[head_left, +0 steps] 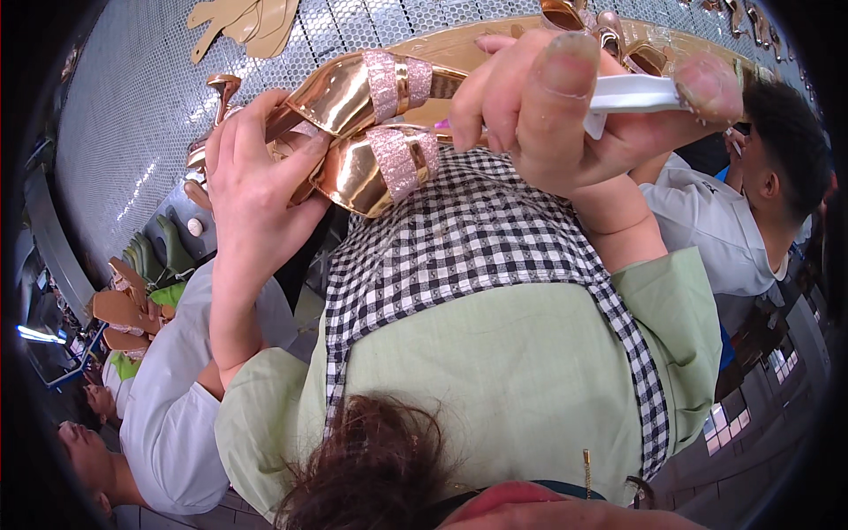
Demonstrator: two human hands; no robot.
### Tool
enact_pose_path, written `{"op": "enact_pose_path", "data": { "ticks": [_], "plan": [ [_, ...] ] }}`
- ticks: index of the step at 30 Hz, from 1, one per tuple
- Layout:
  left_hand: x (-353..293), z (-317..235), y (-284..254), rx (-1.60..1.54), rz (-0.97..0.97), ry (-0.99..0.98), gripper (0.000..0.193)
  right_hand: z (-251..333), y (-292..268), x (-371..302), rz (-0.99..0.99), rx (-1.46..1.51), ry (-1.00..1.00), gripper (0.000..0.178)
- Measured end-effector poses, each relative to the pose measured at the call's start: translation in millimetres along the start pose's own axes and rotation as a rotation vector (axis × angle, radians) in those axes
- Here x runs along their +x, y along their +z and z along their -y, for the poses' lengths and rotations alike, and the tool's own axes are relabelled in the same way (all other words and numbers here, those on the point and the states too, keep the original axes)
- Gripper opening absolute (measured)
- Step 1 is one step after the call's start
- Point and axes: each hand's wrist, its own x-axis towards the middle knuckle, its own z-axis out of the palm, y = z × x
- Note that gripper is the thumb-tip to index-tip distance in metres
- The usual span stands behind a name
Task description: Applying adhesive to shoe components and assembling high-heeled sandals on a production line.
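Nearest to my camera I have the right hand, large in the view. Its digits are closed on a narrow white piece, and I cannot tell exactly what this piece is. A little farther, the left hand is clamped on two rose-gold shoes, which lie one against the other in front of the checked apron. Each shoe carries a glittering pink band. The fingers of the right hand come close to the shoes, but I cannot tell if they touch. Beyond, I see the perforated table with flat tan pieces. To the left are green foot-shaped forms and tan sandals; to the right, a person in a white shirt.
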Motion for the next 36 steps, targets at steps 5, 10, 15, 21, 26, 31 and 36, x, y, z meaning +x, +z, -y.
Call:
{"op": "enact_pose_path", "data": {
  "ticks": [5, 10, 15, 21, 26, 31, 36],
  "plan": [
    [-0.2, -1.1, 1.6, -0.011, -0.013, -0.006, 0.032, 1.6, -6.2, 0.2, -0.004, 0.007, 0.034, 0.057],
    [2.0, -2.7, 1.3, 0.005, -0.008, -0.007, 0.032, -2.1, -2.2, 1.9, -0.019, 0.137, -0.034, 0.056],
    [2.3, -2.6, -0.3, -0.003, 0.001, -0.005, 0.032, -0.5, 7.6, 1.9, -0.048, 0.027, -0.098, 0.055],
    [-1.3, -0.6, 3.3, 0.016, 0.006, -0.017, 0.035, 2.5, -1.2, 0.1, -0.043, -0.061, -0.034, 0.057],
    [-0.4, -1.2, 3.6, 0.013, 0.012, -0.017, 0.036, 4.2, -4.9, 2.3, -0.026, -0.064, -0.066, 0.058],
    [2.2, -1.0, 3.9, 0.009, 0.014, -0.005, 0.039, -1.5, 11.7, 0.0, -0.158, 0.227, 0.012, 0.058],
    [0.8, -1.1, 2.8, 0.012, 0.027, -0.017, 0.042, 7.5, -3.0, 2.9, -0.041, -0.007, 0.059, 0.058]
  ]
}}
